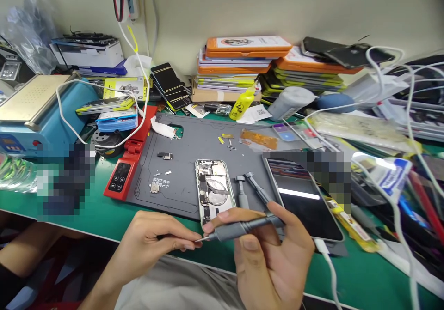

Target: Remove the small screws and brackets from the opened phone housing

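My right hand (277,259) holds a grey precision screwdriver (234,230), its thin bit pointing left. At that bit, the thumb and fingertips of my left hand (152,240) are pinched together; whatever lies between them is too small to make out. Just beyond the hands is an opened phone (227,204) with its inner parts and a round coil bared. Two more grey screwdrivers (242,192) lie right of it on the dark work mat (180,180). Small loose phone parts (165,155) and a metal piece (154,188) rest on the mat's left side.
A tablet-like device (305,199) with a white cable lies at the right. A red control unit (120,176) edges the mat's left. Stacked orange boxes (248,46), a yellow bottle (243,103) and a blue machine (45,116) stand behind. Loose cables and tools crowd the right side.
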The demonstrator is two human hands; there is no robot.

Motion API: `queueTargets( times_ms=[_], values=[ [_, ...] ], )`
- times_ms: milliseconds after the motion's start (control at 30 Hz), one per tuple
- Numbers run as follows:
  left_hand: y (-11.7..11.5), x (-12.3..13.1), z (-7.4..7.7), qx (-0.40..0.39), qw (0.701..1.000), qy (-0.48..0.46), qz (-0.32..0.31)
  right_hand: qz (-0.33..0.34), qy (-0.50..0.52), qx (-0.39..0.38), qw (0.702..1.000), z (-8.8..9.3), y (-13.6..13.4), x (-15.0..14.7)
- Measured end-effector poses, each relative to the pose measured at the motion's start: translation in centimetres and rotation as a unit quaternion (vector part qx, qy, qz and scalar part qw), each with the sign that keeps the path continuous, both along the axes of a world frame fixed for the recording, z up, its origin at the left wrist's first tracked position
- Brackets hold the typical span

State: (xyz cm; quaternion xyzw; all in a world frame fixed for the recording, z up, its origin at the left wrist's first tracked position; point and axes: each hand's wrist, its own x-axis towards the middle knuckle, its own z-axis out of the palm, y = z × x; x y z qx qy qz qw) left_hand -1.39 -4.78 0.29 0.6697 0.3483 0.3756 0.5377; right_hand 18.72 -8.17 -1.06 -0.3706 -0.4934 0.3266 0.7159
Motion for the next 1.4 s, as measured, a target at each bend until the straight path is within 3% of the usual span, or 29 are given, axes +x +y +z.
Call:
queueTargets(
  times_ms=[1400],
  values=[
    [0.0,0.16,0.3,-0.023,0.999,-0.007,0.029,0.003,-0.008,-0.017,1.0,-0.09,-0.01,0.25]
  ],
)
